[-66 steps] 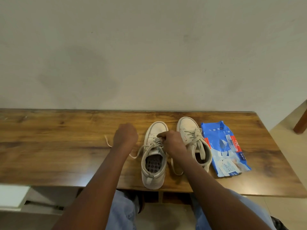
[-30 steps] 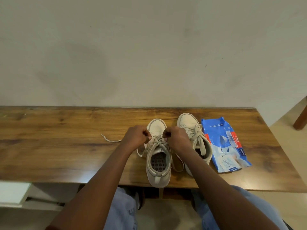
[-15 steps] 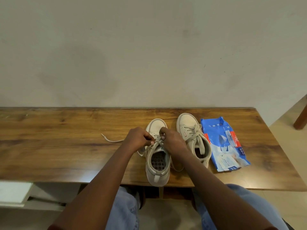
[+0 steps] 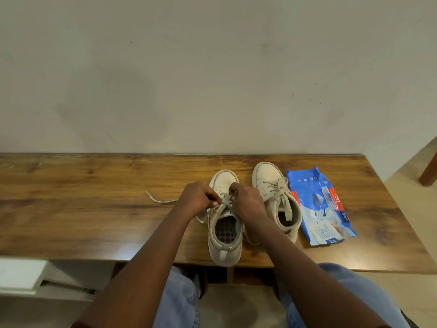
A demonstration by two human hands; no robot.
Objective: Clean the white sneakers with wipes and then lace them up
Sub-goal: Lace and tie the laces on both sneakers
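Two white sneakers stand toe-away on the wooden table (image 4: 82, 209). The left sneaker (image 4: 224, 242) sits at the front edge, its heel slightly over it. My left hand (image 4: 197, 197) and my right hand (image 4: 247, 200) meet over its tongue, each pinching its lace (image 4: 225, 202) at the upper eyelets. A loose lace end (image 4: 158, 200) trails left across the table. The right sneaker (image 4: 276, 197) stands laced beside my right hand. A blue wipes pack (image 4: 319, 207) lies flat to its right.
A plain wall rises just behind the table. The table's right end is near the wipes pack, and a brown furniture leg (image 4: 429, 171) stands on the floor beyond. My knees in blue jeans (image 4: 179, 301) are under the front edge. A white shelf (image 4: 21, 273) shows at lower left.
My left hand came in from the left to the sneaker's tongue, and the loose lace end slid right with it. Both hands have closed together over the lace.
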